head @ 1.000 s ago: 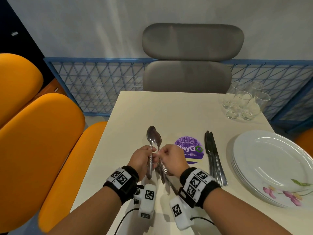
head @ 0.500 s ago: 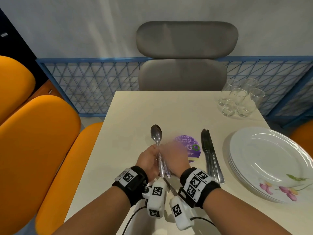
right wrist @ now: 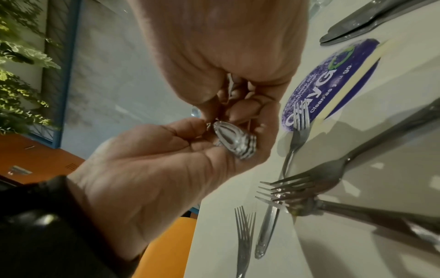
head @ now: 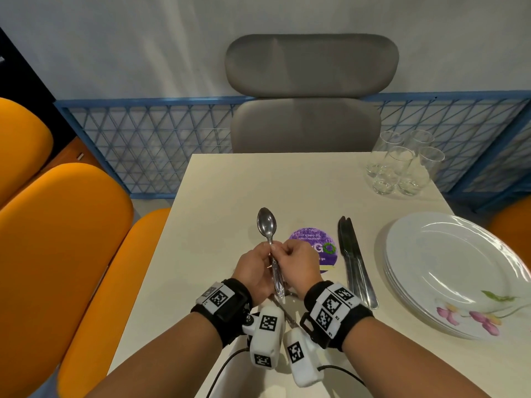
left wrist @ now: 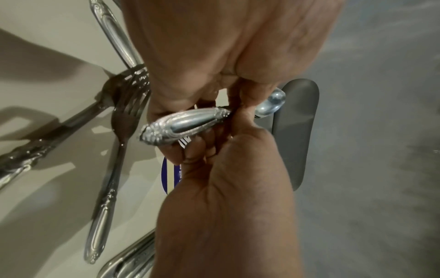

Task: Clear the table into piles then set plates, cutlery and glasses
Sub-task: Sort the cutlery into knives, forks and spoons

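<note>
Hands: left hand (head: 254,271) and right hand (head: 300,265) both pinch stacked spoons (head: 267,225) above worktop (head: 224,196) near edge.
Beneath: forks (right wrist: 295,143).
Right: knives (head: 352,254), plates (head: 459,268).
Far-right corner: 4 glasses (head: 402,165).

Black wristbands (head: 230,304) carry checkered white tags; white camera boxes (head: 265,337) beneath trail black cables (head: 221,374); forearms bare.

The round purple sticker (right wrist: 333,80) on the table reads "Clean as you go".
</note>
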